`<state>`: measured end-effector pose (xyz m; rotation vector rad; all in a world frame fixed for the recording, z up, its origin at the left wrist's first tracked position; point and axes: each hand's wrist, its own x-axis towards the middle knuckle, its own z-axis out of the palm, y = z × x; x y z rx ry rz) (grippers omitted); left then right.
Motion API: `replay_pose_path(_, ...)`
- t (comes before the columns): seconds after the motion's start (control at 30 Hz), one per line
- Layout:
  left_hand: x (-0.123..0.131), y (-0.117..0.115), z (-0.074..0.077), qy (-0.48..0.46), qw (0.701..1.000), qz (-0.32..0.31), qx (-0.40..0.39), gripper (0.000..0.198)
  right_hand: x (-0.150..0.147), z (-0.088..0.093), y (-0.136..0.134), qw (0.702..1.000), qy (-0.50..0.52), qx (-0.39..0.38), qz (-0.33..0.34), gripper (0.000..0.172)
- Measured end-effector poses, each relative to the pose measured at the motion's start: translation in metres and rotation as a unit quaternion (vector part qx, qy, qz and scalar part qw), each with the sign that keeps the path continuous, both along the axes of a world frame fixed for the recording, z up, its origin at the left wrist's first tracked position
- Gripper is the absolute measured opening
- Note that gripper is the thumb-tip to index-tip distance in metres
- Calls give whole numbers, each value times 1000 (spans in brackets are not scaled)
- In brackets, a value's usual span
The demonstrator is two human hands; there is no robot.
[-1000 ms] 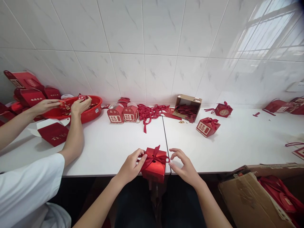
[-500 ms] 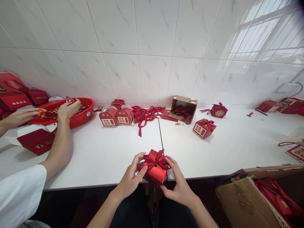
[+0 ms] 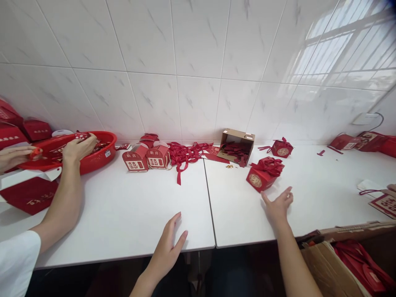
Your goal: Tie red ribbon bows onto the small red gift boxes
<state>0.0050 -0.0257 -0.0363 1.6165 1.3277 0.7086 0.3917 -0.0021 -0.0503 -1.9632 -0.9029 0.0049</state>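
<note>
A red gift box (image 3: 260, 181) with a round gold emblem and ribbon bow stands on the right half of the white table (image 3: 139, 214). My right hand (image 3: 277, 205) is just in front of it, thumb and fingers apart, holding nothing. Whether the thumb still touches the box I cannot tell. Another red box seems mostly hidden behind it. Near the table's front edge my left hand (image 3: 168, 247) is open above the surface with nothing in it.
Red double-happiness boxes (image 3: 135, 161), loose red ribbons (image 3: 188, 154) and a cardboard box of ribbon strips (image 3: 238, 146) line the wall. At left, a co-worker's hands (image 3: 77, 148) work over a red basin (image 3: 99, 163). A carton (image 3: 328, 264) stands lower right.
The bow-tied gift box has gone from between my hands to the table, beside the box that stood there. My right hand has moved right and let go; my left hand has opened.
</note>
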Motion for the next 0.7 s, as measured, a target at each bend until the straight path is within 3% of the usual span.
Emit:
replay_pose_path(0.07,-4,3,0,-23,1000,7,-11,51,2,-10,-3,998,27,-51,-16,92)
replay_pose_path(0.2,-19,33,0,-35,999,26,31,46,-41,-43,-30,991,-42,-88,93,70)
replay_pose_path(0.3,-29,82,3,27,995,61,79,53,-80,-59,-51,973,-154,-82,153,47)
replay_pose_path(0.37,-29,120,7,100,983,124,91,52,-95,-58,-58,967,-189,-86,146,44)
replay_pose_path(0.5,-7,183,12,155,969,151,123,48,-100,-48,-55,966,-203,-114,115,46)
replay_pose_path(0.6,19,198,14,174,966,127,146,29,-95,-45,-53,972,-176,-104,113,46)
replay_pose_path(0.7,42,181,17,155,972,47,169,19,-98,-43,-54,986,-59,-44,148,41)
